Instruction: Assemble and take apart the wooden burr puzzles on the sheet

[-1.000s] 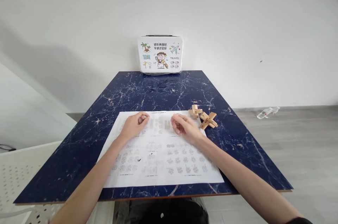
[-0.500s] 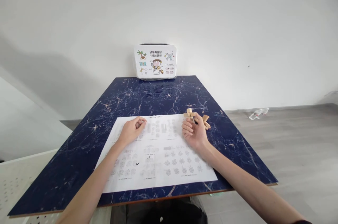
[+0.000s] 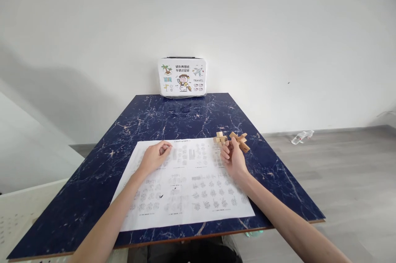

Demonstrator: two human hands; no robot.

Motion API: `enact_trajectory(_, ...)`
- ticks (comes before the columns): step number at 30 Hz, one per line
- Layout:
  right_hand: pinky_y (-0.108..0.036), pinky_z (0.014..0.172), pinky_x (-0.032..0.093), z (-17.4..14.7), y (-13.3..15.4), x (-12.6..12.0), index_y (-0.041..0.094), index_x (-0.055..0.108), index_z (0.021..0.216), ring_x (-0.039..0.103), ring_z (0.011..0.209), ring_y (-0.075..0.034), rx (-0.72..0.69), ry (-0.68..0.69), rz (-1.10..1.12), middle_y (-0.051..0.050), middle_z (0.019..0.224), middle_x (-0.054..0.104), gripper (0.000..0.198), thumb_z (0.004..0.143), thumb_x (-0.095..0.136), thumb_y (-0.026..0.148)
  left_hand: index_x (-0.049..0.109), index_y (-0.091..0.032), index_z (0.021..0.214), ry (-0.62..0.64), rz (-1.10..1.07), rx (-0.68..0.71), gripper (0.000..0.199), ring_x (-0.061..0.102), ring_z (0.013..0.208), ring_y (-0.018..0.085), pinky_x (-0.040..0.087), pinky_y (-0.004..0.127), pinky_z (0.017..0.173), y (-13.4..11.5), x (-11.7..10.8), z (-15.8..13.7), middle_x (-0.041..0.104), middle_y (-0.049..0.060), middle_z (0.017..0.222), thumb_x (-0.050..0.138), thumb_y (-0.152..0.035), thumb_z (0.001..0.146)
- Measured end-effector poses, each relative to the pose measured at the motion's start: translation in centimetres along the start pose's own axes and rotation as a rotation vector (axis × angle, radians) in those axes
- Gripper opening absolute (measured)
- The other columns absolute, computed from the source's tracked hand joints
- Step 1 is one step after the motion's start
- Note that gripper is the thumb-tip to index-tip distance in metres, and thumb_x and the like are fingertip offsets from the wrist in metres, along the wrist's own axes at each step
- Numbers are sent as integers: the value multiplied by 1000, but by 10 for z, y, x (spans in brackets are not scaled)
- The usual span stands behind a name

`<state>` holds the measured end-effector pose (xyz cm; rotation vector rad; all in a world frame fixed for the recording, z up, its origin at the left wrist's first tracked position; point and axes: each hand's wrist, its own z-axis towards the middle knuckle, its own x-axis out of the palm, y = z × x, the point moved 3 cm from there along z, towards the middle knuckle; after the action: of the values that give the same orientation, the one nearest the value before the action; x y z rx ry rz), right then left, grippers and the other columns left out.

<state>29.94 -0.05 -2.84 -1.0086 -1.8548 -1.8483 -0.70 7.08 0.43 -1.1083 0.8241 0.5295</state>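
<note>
My left hand (image 3: 155, 157) rests on the left half of a white printed sheet (image 3: 182, 217). Its fingers are curled in, and nothing shows in them. Near the sheet's far right corner is my right hand (image 3: 233, 159), with bent fingers and no object visible in its grasp. Just beyond its fingertips sits a small interlocking wooden puzzle (image 3: 220, 136), partly over the sheet's edge. A larger wooden burr puzzle (image 3: 243, 143) lies beside the thumb, partly hidden by it. Whether the thumb touches it, I cannot tell.
The blue marbled table (image 3: 185, 120) narrows toward the wall. A white cartoon-printed case (image 3: 182, 77) stands upright at its far edge. Small dark marks (image 3: 161, 196) show on the sheet. On the floor at right lies a clear plastic bottle (image 3: 300, 137).
My right hand has moved slightly right and turned, uncovering more of both wooden puzzles. My left hand stays in place. The view has tilted up a little.
</note>
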Motion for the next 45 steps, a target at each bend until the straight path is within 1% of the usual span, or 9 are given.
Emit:
enact_trajectory(4,-29,41,28,-11,4,12,25,49,73,30,46,-12,-167,50,-340,6,57,39,47,99,61,62,72,-22,99,-10,-18,2,30,56,62,17,38,28,61,3,2,0,68,0,73,56,-46,93)
enact_trajectory(11,-32,62,44,-28,-17,67,22,55,63,53,56,-16,-22,799,-914,-2,58,58,63,109,39,62,71,-22,100,-29,-71,10,32,59,65,16,42,27,63,-5,2,-8,70,0,78,54,-49,99)
enact_trajectory(14,-33,67,44,-31,-31,83,22,52,59,53,57,-15,-49,934,-1057,-2,57,57,67,111,33,59,69,-21,108,-7,-248,-3,44,65,74,18,49,28,67,-11,2,-11,74,4,89,51,-60,101)
enact_trajectory(20,-32,57,26,-35,-50,83,23,32,64,31,52,-13,-275,969,-1187,3,56,38,53,109,40,50,58,-23,143,368,-860,143,81,64,129,33,52,43,105,-26,11,-15,63,18,145,69,-78,84)
enact_trajectory(23,-33,58,24,-36,-51,79,23,30,66,31,54,-13,-356,1016,-1198,3,59,38,47,109,40,41,55,-26,150,574,-999,152,95,59,137,39,47,51,112,-32,17,-18,61,19,148,85,-71,73)
enact_trajectory(25,-33,58,25,-34,-49,76,23,30,67,30,54,-13,-376,1017,-1211,3,59,38,44,108,40,37,57,-26,148,611,-998,144,93,58,138,40,47,52,112,-34,19,-19,64,17,146,94,-58,69)
enact_trajectory(28,-32,57,25,-30,-46,72,23,34,69,31,52,-12,-380,981,-1224,4,59,40,42,108,40,37,60,-27,145,566,-926,118,84,61,136,38,48,52,112,-34,21,-19,66,15,143,96,-41,70)
enact_trajectory(34,-32,63,34,-17,-39,66,25,54,87,52,63,-18,-409,824,-1241,-2,75,63,27,108,45,38,54,-31,150,392,-848,124,87,58,139,34,48,50,114,-32,18,-16,60,12,151,93,-30,72)
enact_trajectory(45,-31,65,37,-7,-45,58,25,59,112,61,67,-22,-486,661,-1326,-7,89,73,16,107,45,30,53,-31,147,220,-580,150,85,57,138,34,46,50,114,-39,17,-17,60,11,149,93,-33,72)
